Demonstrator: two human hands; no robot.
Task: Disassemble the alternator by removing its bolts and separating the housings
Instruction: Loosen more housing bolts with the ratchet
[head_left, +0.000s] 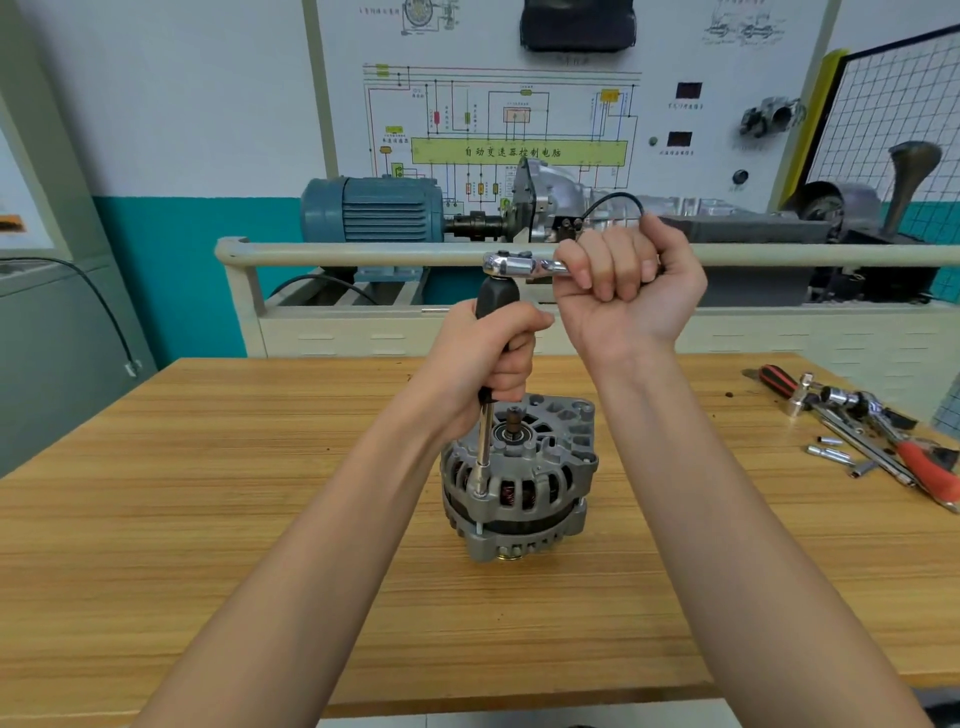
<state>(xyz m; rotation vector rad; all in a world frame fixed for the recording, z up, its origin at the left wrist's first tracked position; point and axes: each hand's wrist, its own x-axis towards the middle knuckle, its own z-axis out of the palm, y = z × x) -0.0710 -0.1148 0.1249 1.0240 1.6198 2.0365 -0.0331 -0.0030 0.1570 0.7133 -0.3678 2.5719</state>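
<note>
Left hand (488, 358) grip closed round black driver handle (496, 299), right hand (626, 283) fisted on ratchet (511, 265), socket on alternator (519, 478) bolt

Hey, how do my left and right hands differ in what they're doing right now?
The left hand grips the black upright driver handle low, just above the alternator. The right hand holds the chrome ratchet handle, which lies level, higher up. Both are closed fists on the same tool stack, whose socket sits on a bolt.
</note>
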